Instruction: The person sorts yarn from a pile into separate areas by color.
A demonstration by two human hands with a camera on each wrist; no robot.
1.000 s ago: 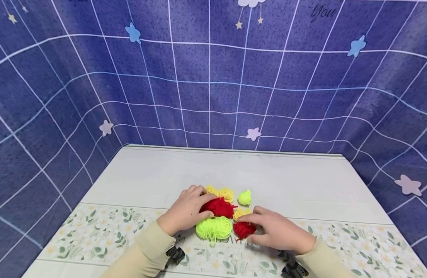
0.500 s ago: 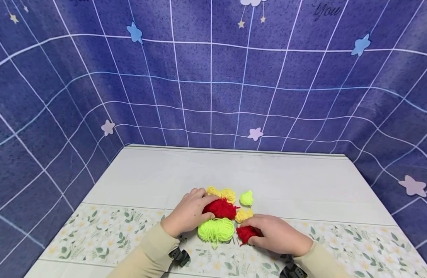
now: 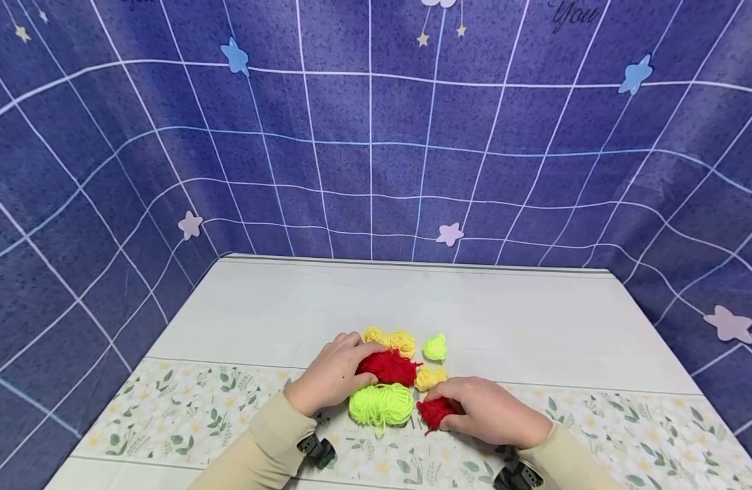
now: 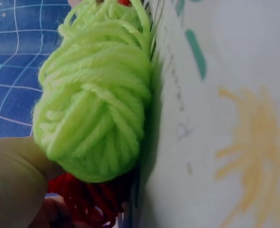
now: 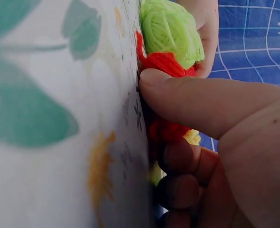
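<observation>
My left hand [image 3: 334, 374] grips the left end of a large red yarn bundle [image 3: 393, 368], thumb on the near side and fingers over the far side. In front of that bundle lies a large neon green yarn skein [image 3: 382, 406], which fills much of the left wrist view. My right hand [image 3: 495, 412] holds a small red yarn ball [image 3: 435, 412] between thumb and fingers, low on the table. Its right part is hidden by the hand. The right wrist view shows the thumb [image 5: 187, 99] against this red yarn, with the curled fingers opposite.
Behind the large red bundle lies a yellow yarn skein [image 3: 393, 341]. A small yellow yarn ball [image 3: 431, 378] and a small green yarn ball [image 3: 435, 348] sit to its right. The table [image 3: 510, 313] has a floral strip; a blue grid curtain [image 3: 376, 170] surrounds it.
My right hand has closed around the small red ball and shifted it slightly right and nearer, away from the small yellow ball. The left hand keeps its hold on the large red bundle.
</observation>
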